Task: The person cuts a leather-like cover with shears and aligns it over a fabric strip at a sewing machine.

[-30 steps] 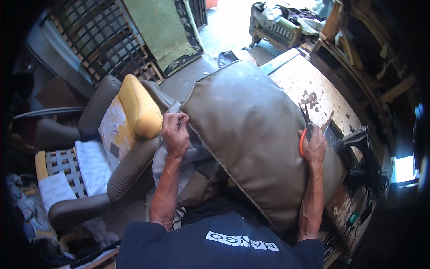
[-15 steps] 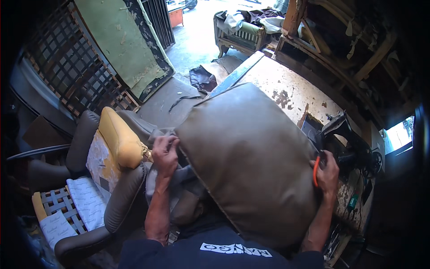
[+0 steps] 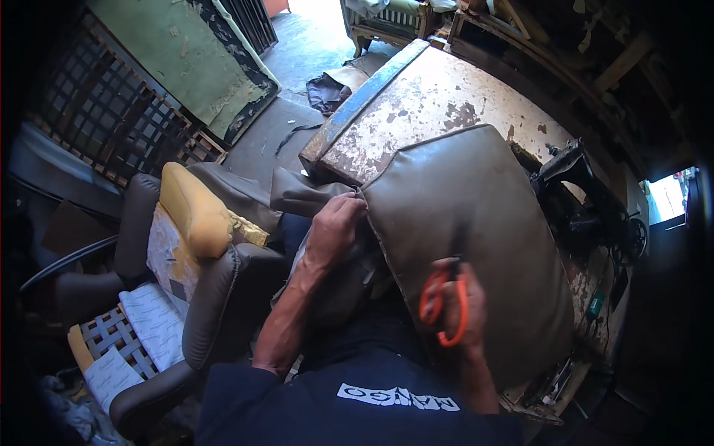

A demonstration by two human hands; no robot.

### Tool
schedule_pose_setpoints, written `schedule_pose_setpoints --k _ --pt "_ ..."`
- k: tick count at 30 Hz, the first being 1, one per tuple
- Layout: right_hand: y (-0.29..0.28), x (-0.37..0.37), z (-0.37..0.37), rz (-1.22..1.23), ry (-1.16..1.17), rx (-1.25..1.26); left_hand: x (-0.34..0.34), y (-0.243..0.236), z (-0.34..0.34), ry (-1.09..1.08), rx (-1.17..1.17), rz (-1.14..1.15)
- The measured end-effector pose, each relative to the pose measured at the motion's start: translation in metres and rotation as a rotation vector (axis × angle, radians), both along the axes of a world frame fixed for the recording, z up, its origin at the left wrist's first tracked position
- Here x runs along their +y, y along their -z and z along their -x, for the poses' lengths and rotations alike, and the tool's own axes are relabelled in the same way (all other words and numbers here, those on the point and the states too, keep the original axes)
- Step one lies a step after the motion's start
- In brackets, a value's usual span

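Observation:
A large brown leather-like cushion (image 3: 483,193) leans across my lap and against the worktable. My left hand (image 3: 336,227) is closed in a pinch on its left corner, where the seam edge meets a loose brown flap of material (image 3: 309,193). My right hand (image 3: 470,308) is wrapped round a pair of scissors with orange handles (image 3: 425,306), held over the cushion's lower middle. The scissors' dark blades point away from me and are smeared by motion. Whether the blades are apart or together cannot be made out.
On the left stands an armchair with bare yellow foam (image 3: 195,215) and webbing in its seat. The worktable (image 3: 416,104) has peeling paint and carries a black sewing machine (image 3: 573,178) at right. A green panel (image 3: 175,52) leans at far left.
My left hand has moved right with the cushion's corner. The cushion has shifted right and lower, uncovering more worktable. My right hand has brought the scissors left from the cushion's right edge.

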State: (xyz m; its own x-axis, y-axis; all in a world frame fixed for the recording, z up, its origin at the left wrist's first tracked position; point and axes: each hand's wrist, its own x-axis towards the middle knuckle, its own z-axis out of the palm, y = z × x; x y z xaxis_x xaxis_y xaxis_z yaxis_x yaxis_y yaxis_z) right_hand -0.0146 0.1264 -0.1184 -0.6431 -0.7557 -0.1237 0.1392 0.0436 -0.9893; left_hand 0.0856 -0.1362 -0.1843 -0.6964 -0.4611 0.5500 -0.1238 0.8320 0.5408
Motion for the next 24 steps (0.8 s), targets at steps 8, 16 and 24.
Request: schedule_pose_setpoints --k 8,16,24 --pt "0.03 -0.054 -0.036 -0.168 -0.305 -0.233 0.004 -0.003 -0.008 -0.031 0.004 -0.104" --pt "0.03 -0.063 -0.035 -0.264 -0.325 -0.228 0.005 -0.002 -0.007 -0.022 0.022 -0.056" --pt "0.042 -0.074 -0.03 -0.197 -0.253 -0.255 0.016 -0.008 -0.01 -0.069 0.028 -0.071"
